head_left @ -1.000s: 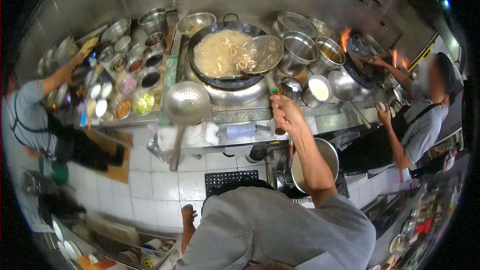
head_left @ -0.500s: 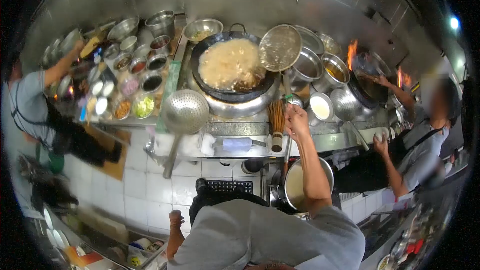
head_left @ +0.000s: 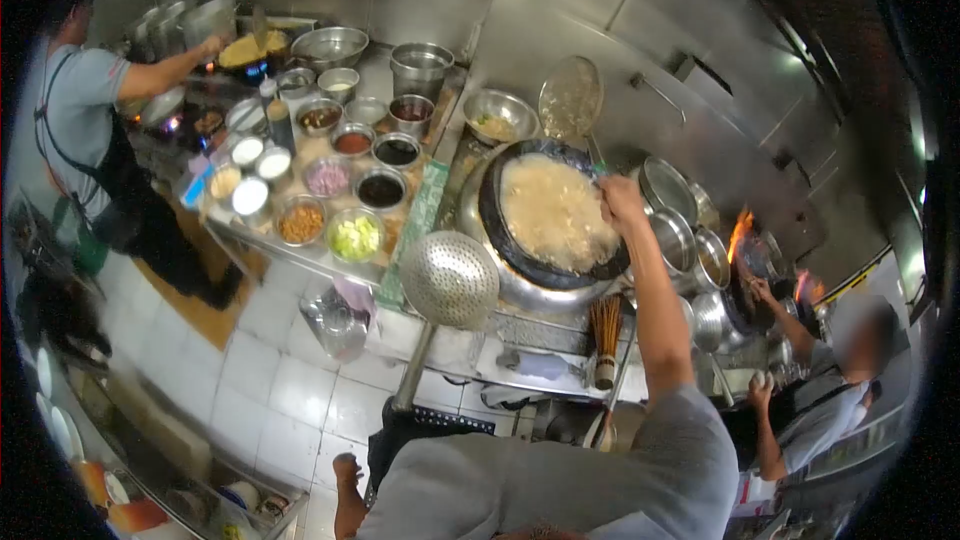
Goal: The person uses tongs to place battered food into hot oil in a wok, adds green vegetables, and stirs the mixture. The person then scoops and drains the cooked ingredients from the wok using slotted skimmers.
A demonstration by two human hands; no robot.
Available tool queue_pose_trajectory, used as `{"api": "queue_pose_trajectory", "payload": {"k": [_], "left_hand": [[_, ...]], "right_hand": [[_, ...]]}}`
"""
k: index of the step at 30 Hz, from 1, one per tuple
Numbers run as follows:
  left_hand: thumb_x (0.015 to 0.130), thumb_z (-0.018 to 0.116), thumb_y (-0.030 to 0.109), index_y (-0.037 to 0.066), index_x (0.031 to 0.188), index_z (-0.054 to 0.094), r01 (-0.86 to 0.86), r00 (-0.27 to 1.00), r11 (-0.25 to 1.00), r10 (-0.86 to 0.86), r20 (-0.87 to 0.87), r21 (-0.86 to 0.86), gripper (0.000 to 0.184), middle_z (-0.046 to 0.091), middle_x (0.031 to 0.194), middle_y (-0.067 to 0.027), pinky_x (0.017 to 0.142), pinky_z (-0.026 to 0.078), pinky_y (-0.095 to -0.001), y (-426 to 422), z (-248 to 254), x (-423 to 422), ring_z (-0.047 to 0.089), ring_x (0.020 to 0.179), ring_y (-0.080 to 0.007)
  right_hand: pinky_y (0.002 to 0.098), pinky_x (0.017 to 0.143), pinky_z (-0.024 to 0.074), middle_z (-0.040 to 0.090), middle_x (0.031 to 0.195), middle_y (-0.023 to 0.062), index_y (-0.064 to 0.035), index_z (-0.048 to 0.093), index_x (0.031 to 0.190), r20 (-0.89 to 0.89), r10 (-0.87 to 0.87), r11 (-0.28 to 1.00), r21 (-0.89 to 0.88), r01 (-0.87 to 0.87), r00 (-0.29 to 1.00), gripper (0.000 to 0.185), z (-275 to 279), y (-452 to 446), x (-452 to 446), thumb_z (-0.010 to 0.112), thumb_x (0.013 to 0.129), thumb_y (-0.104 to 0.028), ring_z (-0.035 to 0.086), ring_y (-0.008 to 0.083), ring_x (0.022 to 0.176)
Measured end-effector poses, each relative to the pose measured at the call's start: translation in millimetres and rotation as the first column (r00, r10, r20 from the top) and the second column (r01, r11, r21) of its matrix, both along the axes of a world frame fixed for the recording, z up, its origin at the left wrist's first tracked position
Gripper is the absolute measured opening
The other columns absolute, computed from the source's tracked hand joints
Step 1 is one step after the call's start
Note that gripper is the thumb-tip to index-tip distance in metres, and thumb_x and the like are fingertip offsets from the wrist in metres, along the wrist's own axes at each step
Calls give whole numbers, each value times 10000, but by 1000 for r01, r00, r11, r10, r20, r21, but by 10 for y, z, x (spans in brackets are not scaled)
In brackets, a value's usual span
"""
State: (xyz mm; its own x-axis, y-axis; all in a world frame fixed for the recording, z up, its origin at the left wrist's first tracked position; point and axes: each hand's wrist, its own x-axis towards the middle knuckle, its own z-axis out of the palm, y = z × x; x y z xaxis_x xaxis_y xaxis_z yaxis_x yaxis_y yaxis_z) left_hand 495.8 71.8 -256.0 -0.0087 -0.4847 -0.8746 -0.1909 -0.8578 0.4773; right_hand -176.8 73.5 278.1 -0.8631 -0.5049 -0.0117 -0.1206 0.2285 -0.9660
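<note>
My right hand [head_left: 622,202] is closed round the handle of a round wire-mesh strainer [head_left: 571,98], tilted up beyond the wok's far side. Beneath it, a black wok [head_left: 497,230] on the stove holds bubbling, cloudy liquid [head_left: 555,210] with pale pieces in it. Low by my side hangs my left hand [head_left: 347,470], fingers curled, with nothing visible in them. A perforated metal skimmer [head_left: 450,278] rests at the counter's front edge, its handle jutting out towards me. Right of it, a bamboo wok brush [head_left: 605,340] stands near a folded cloth [head_left: 540,364].
Bowls of seasonings and chopped vegetables [head_left: 355,235] crowd the left counter. A metal bowl [head_left: 500,117] sits behind the wok, with several pots [head_left: 668,190] to its right. A co-worker [head_left: 95,130] cooks at left; another person [head_left: 820,390] works near flames [head_left: 740,234] at right.
My view has turned, shifting the scene. My right hand has moved the mesh strainer from the wok's right side to beyond its far rim. My left hand stays low.
</note>
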Motion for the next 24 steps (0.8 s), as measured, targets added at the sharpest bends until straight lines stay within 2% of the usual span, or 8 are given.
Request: {"api": "queue_pose_trajectory", "payload": {"k": [1,3,5,8,13,15,16,24], "left_hand": [[785,602,149,67,816,592,471,882,822,-445,154,-320,88,569,668,-74,352,473,-316,-13,-468,279,560,483,-189],[815,569,188,66,779,577,536,843,744,-500,199,-399,127,576,674,-74,371,490,-372,-15,-391,461,540,467,-176],[800,628,284,105,801,612,88,987,994,-95,126,57,180,589,689,-25,518,519,-320,-160,238,398,583,604,-152],[825,584,257,68,913,615,762,602,508,-785,149,-401,211,578,729,-75,403,481,-454,-540,-404,935,583,589,-208],[827,540,148,51,1010,556,50,981,994,-31,-193,96,208,529,719,-48,431,485,-440,-746,-173,1001,535,564,-204],[816,562,169,84,913,580,686,709,637,-694,126,-351,131,533,704,-52,402,451,-391,-963,-338,919,527,551,-214],[829,538,181,103,879,583,194,980,980,-191,-50,48,103,497,658,-53,414,450,-388,-1017,-171,781,518,538,-213],[824,588,424,238,1019,549,546,826,823,-560,-66,-158,272,566,832,9,501,464,-429,-1894,-270,-63,547,601,-236]], "right_hand": [[305,299,303,516,565,83,22,519,681,-96,39,998,59,-33,995,221,1,-291,-228,466,854,-105,401,137,349],[329,341,380,570,607,147,45,565,690,-335,36,922,374,98,942,214,61,-899,-464,489,825,-102,489,184,380],[343,414,453,609,667,214,59,599,707,-524,537,512,825,238,661,209,-480,-1442,-1446,511,791,-111,564,253,425],[352,531,517,634,731,215,37,641,843,-616,455,551,762,341,643,236,-491,-1697,-1304,551,757,-164,621,305,529],[398,567,499,642,782,198,24,650,882,-554,281,746,640,185,784,237,119,-1024,-388,500,804,-142,634,309,628],[374,509,474,629,731,190,-5,646,847,-592,108,854,466,230,799,225,242,-441,102,500,836,-175,610,307,580],[349,454,435,612,671,162,-6,648,843,-611,108,888,414,200,784,237,159,-138,223,508,856,-197,575,278,522],[226,386,267,464,577,-28,-42,651,1037,-84,-268,878,388,280,960,235,334,1510,1528,520,918,-197,364,52,438]]}}
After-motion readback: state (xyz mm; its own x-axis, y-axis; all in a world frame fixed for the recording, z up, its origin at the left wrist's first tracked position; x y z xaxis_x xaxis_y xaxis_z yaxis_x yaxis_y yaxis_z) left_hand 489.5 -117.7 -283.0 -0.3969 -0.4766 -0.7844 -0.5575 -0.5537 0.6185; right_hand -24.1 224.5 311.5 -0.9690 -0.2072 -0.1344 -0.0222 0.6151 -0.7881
